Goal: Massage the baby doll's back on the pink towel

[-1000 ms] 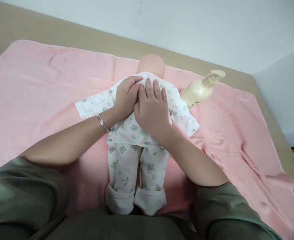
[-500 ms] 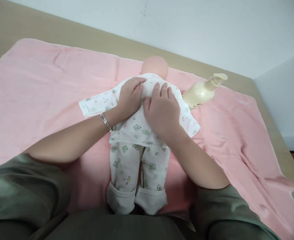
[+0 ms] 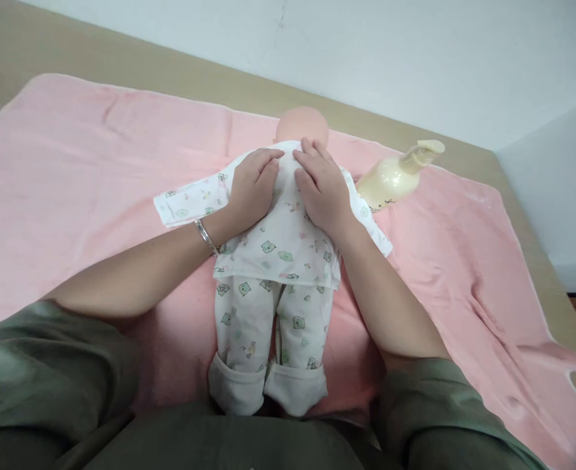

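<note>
A baby doll (image 3: 301, 124) lies with its bald head away from me, the back of the head up and no face showing. It wears a white top (image 3: 280, 251) printed with green animals and matching trousers (image 3: 248, 320) with turned-up cuffs. My left hand (image 3: 254, 186), a silver bangle at its wrist, rests flat on the left side of the doll's upper back. On the right side of the upper back lies my right hand (image 3: 324, 189), fingers stretched toward the neck. Neither hand grips anything.
A pink blanket (image 3: 96, 156) is spread under the doll on a wooden table (image 3: 136, 62). Right of the doll, a cream pump bottle (image 3: 390, 183) lies tilted on the blanket, touching or close to the sleeve. A white wall (image 3: 366, 59) stands behind the table.
My right hand has slid up and slightly right, from the middle of the back to the upper back near the neck. My left hand has stayed in place.
</note>
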`<state>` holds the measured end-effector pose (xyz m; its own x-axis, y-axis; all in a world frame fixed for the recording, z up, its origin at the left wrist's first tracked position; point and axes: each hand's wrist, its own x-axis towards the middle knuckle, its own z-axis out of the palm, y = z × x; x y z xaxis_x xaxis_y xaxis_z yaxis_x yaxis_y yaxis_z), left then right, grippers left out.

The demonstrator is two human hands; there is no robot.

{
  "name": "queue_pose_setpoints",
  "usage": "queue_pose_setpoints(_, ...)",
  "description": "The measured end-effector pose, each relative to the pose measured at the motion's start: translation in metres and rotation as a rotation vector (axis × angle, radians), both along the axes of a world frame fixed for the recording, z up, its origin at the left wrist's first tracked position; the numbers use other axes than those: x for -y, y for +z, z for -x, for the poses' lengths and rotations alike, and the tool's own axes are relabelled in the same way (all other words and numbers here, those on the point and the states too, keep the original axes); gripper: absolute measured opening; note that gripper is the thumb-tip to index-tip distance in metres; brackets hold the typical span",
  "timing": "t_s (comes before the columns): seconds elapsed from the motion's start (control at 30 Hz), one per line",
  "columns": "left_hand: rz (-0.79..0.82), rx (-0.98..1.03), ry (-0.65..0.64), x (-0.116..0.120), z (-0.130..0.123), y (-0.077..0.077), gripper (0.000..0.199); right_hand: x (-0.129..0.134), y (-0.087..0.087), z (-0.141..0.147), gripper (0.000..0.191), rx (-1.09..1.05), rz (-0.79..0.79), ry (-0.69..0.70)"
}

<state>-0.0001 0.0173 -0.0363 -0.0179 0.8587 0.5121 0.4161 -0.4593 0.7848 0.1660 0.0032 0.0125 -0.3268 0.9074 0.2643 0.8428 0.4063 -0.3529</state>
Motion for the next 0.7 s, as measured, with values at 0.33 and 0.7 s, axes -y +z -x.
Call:
queue_pose_setpoints(0.33, 0.064, 0.038, -0.047, 0.000, 0.007, -0.003, 0.036, 0.068, 0.005, 0.051, 0.059, 0.174, -0.028, -0.022)
queue_pose_setpoints(0.7, 0.009, 0.007, -0.039, 0.003, 0.004, -0.001, 0.031, 0.013, 0.009, 0.010, 0.056, 0.041, 0.119, -0.109)
